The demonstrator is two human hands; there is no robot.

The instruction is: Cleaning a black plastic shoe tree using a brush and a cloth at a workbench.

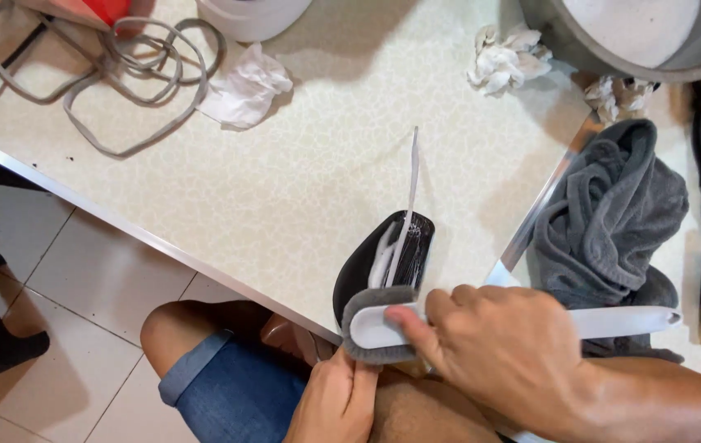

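Right hand [494,344] grips white brush [613,321], low in frame. Left hand [335,402] pinches black shoe [375,262] at counter [285,189] edge. Grey towel [609,213] at right.

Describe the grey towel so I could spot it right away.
Start at the pale table and follow its metal edge to the right-hand corner. The grey towel lies bunched in a heap there, just above the right hand holding a white brush. Unlike the crumpled white tissues nearby, it is dark, thick and plush.
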